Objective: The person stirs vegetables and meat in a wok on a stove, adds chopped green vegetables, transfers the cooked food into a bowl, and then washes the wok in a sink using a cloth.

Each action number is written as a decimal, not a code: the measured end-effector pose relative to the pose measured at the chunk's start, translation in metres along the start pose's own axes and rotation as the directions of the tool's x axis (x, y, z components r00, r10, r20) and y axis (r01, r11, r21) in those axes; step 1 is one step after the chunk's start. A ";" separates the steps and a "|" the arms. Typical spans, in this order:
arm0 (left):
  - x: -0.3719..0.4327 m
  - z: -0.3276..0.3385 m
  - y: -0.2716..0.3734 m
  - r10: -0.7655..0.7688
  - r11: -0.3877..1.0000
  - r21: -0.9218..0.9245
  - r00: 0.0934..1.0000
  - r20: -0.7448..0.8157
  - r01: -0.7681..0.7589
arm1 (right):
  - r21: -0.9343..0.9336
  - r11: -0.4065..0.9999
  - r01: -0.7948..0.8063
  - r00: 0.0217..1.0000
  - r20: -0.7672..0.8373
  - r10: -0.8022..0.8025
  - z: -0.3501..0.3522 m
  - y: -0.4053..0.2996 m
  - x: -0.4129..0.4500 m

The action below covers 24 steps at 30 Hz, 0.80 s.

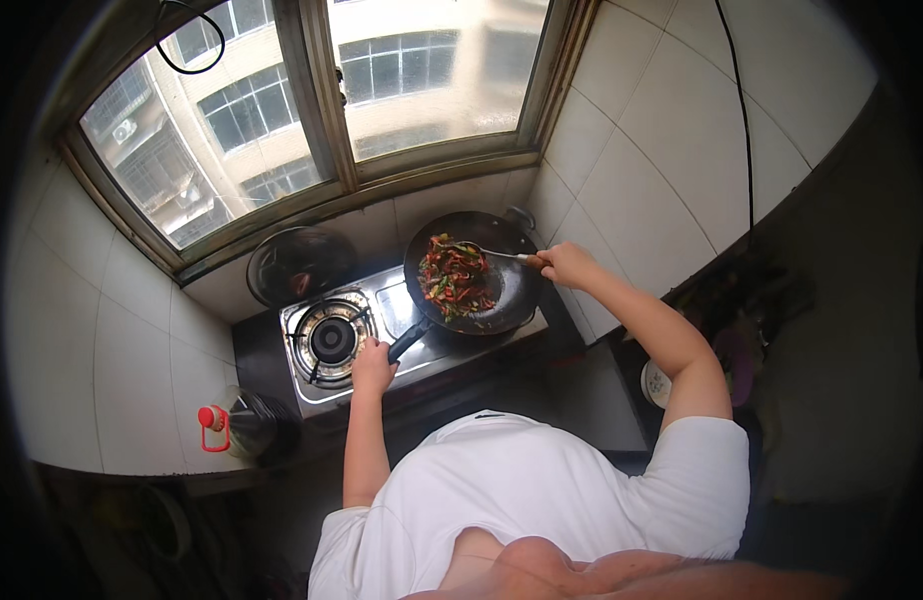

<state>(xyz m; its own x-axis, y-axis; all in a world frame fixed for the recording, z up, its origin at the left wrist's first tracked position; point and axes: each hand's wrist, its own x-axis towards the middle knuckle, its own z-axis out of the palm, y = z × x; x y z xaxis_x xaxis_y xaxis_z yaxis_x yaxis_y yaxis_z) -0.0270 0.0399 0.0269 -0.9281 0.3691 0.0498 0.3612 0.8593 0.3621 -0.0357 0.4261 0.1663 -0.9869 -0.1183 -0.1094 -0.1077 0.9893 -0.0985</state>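
My left hand (pixel 374 367) grips the end of the black wok handle (pixel 409 340). The dark wok (pixel 515 300) sits over the right side of the steel gas stove (pixel 405 300), hiding the burner beneath it. Chopped red and green peppers mixed with darker pieces (pixel 454 277) lie in the left half of the wok. My right hand (pixel 570 266) is closed around the wooden-ended handle of a metal spatula or ladle (pixel 499 253). Its head is partly hidden among the food.
To the left is a bare gas burner (pixel 332 340). A glass lid (pixel 300 262) leans against the tiled wall below the window (pixel 349 161). At the counter's left stands a large bottle with a red cap (pixel 212 418). A bowl (pixel 656 384) sits near my right elbow.
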 end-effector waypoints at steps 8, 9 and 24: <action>0.002 0.001 0.000 0.016 1.000 -0.002 1.000 0.017 -0.016 | -0.216 0.964 -0.156 0.959 -0.265 0.096 0.022 -0.030 0.027; 0.001 0.001 -0.003 0.017 1.000 0.006 1.000 0.021 -0.017 | -0.206 0.971 -0.124 0.967 -0.246 0.071 0.028 -0.041 0.033; -0.004 0.002 -0.004 0.072 0.996 0.049 0.997 0.039 -0.074 | 0.271 0.960 -0.071 0.880 -0.436 0.189 0.150 -0.118 -0.163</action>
<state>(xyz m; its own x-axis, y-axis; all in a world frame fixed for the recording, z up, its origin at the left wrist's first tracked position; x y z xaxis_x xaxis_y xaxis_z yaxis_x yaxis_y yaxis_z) -0.0244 0.0359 0.0232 -0.8952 0.4439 0.0394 0.4331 0.8458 0.3116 0.1554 0.3155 0.0479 -0.9410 0.1196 0.3167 -0.0006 0.9349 -0.3550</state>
